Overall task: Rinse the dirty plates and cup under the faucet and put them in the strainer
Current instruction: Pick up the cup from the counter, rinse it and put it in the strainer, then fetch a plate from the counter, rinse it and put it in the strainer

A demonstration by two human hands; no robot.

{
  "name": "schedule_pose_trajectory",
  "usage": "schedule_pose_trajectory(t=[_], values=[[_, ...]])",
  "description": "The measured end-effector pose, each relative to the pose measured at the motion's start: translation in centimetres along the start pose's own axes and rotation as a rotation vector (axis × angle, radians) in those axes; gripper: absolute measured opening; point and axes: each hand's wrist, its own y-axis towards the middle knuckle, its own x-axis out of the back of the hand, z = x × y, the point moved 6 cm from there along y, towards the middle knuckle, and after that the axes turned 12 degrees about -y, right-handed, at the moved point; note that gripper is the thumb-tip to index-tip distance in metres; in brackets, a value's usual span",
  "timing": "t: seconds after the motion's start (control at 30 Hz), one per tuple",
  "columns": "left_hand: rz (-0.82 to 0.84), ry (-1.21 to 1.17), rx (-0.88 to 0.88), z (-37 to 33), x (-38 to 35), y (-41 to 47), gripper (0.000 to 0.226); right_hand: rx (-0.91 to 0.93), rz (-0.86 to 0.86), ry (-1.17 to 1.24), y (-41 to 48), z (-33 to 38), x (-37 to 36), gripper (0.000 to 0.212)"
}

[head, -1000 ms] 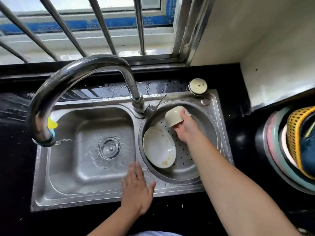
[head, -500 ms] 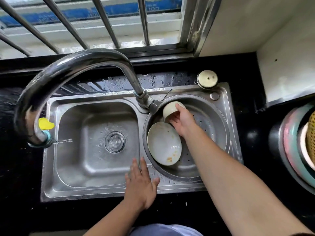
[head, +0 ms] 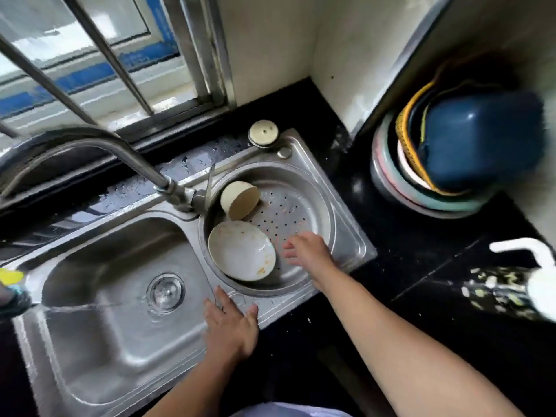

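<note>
A round perforated steel strainer (head: 296, 206) fills the right sink bowl. A cream cup (head: 239, 200) lies on its side at the strainer's back left, by the faucet base. In front of it a white plate (head: 240, 249) with orange food specks leans in the strainer. My right hand (head: 307, 251) hovers open over the strainer's front right, empty, just right of the plate. My left hand (head: 230, 323) rests flat and open on the sink's front rim. The curved faucet (head: 99, 145) reaches left, and a thin stream of water crosses the left basin (head: 99, 335).
A stack of coloured basins with a yellow basket and a blue tub (head: 478, 139) stands on the black counter at the right. A white object (head: 538, 284) sits at the right edge. A round cream cap (head: 263, 133) sits behind the strainer. Window bars rise at the back.
My right hand has let go of the cup, which now lies in the strainer, and has drawn back toward the strainer's front right. The view has swung to the right.
</note>
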Motion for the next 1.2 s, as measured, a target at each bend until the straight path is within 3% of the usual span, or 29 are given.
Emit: schedule_pose_trajectory(t=[0.17, 0.27, 0.33, 0.4, 0.47, 0.57, 0.63, 0.77, 0.9, 0.97, 1.07, 1.2], values=[[-0.042, -0.01, 0.014, -2.1, 1.2, -0.5, 0.101, -0.015, -0.164, 0.155, -9.7, -8.5, 4.7, 0.017], [-0.036, -0.005, -0.068, -3.0, 2.0, -2.6, 0.097, -0.089, -0.288, 0.334, -16.9, -15.6, 5.3, 0.014], [-0.044, 0.118, -0.155, -2.7, 2.7, -4.7, 0.09, -0.156, -0.338, 0.434, -22.2, -20.9, 4.4, 0.015], [-0.091, 0.287, -0.367, -2.6, 3.0, -7.5, 0.077, -0.228, -0.346, 0.495, -27.1, -26.3, 2.6, 0.015], [-0.074, 0.397, -0.724, -2.9, 1.3, -11.8, 0.063, -0.297, -0.337, 0.568, -31.5, -31.5, 0.5, 0.013], [0.183, 0.501, -1.058, -0.3, -4.9, -18.0, 0.043, -0.393, -0.425, 0.692, -37.7, -39.3, -2.3, 0.011], [0.478, 0.605, -1.082, 2.3, -10.3, -21.3, 0.021, -0.459, -0.523, 0.796, -41.8, -44.0, -4.1, 0.01], [0.903, 1.013, -1.075, 8.9, -20.1, -26.5, 0.018, -0.639, -0.631, 0.841, -49.4, -52.9, -8.0, 0.018], [0.996, 1.271, -1.067, 13.8, -28.4, -31.9, 0.031, -0.822, -0.633, 0.742, -56.9, -61.9, -13.3, 0.024], [1.075, 1.31, -1.09, 16.2, -32.4, -36.6, 0.034, -0.888, -0.635, 0.898, -60.6, -66.4, -16.7, 0.022], [1.124, 1.323, -1.135, 20.0, -38.2, -44.0, 0.019, -0.921, -0.565, 1.205, -65.4, -72.7, -21.9, 0.021], [1.116, 1.362, -1.12, 25.0, -45.0, -51.1, 0.028, -0.994, -0.633, 1.377, -71.7, -81.2, -25.1, 0.023]])
